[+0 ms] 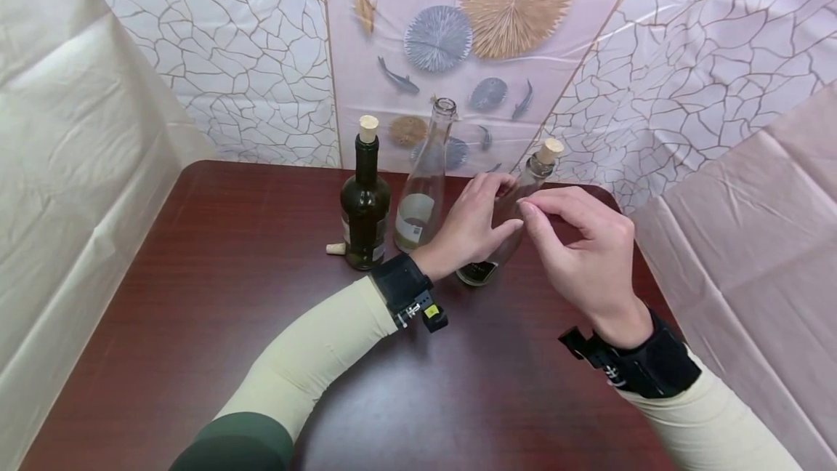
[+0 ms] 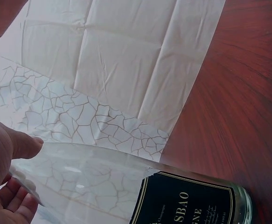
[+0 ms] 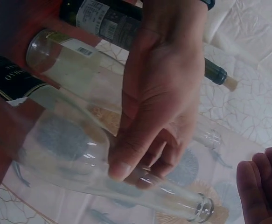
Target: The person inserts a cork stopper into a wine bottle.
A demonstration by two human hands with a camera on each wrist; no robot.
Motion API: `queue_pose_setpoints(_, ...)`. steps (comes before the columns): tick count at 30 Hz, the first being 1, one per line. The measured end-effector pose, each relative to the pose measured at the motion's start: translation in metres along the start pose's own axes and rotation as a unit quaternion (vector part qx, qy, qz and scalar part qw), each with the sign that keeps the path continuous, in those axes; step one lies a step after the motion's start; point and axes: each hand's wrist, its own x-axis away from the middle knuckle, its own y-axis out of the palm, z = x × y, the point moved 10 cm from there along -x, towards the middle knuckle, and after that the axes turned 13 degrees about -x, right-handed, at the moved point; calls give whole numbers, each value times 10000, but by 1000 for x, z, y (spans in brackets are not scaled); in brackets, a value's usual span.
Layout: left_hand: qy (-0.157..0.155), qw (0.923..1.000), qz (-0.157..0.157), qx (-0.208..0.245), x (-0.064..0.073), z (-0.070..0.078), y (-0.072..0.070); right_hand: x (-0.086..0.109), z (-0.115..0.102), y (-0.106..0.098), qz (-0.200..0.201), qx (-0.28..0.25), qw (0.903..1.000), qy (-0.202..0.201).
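Observation:
My left hand (image 1: 469,227) holds the clear glass bottle (image 2: 80,182) around its upper body, thumb on one side and fingers on the other. That bottle has a black label (image 2: 187,200) near its base, which is on the table, and a cork (image 1: 553,150) sits in its mouth. Close to its right side, my right hand (image 1: 585,256) is raised, thumb and index fingertips near each other, with nothing visible between them. In the right wrist view, the right fingers (image 3: 254,186) lie apart from the corked neck.
Left of the held bottle stands another clear bottle (image 1: 418,216), uncorked, with a pale label. Beyond it is a dark green bottle (image 1: 365,202) topped with a cork (image 1: 368,128). A loose cork (image 1: 336,248) lies beside its base on the reddish-brown table (image 1: 196,296). Patterned cloth (image 1: 248,35) hangs behind.

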Motion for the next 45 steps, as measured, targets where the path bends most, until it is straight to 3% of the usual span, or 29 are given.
queue_pose_setpoints(7,-39,9999,17,91,6,-12,1,3,8,11,-72,-154,9997,151)
queue_pose_setpoints(13,-237,9997,67,78,27,-32,3,12,15,26,-225,-250,9989,329)
queue_pose_setpoints(19,-368,9960,157,801,72,-47,-8,32,34,32,-113,-463,9959,773)
queue_pose_setpoints(24,-304,9919,325,1188,116,-56,-23,59,57,33,232,-930,9853,1416)
queue_pose_setpoints(28,-154,9871,798,1377,146,-64,-55,79,71,33,657,-1478,9701,1808)
queue_pose_setpoints(30,-161,9842,1034,1427,161,-69,-76,90,80,34,878,-1909,9580,1953)
queue_pose_setpoints(32,-366,9817,1265,1375,175,-77,-95,101,90,36,1048,-2335,9442,2075)
queue_pose_setpoints(35,-884,9760,1493,1318,198,-97,-111,115,103,42,1197,-2725,9281,2235)
queue_pose_setpoints(39,-1576,9621,1679,1461,230,-129,-117,130,113,51,1350,-2934,9144,2442)
queue_pose_setpoints(45,-2266,9376,2029,1685,270,-171,-120,151,121,64,1483,-3140,9010,2600)
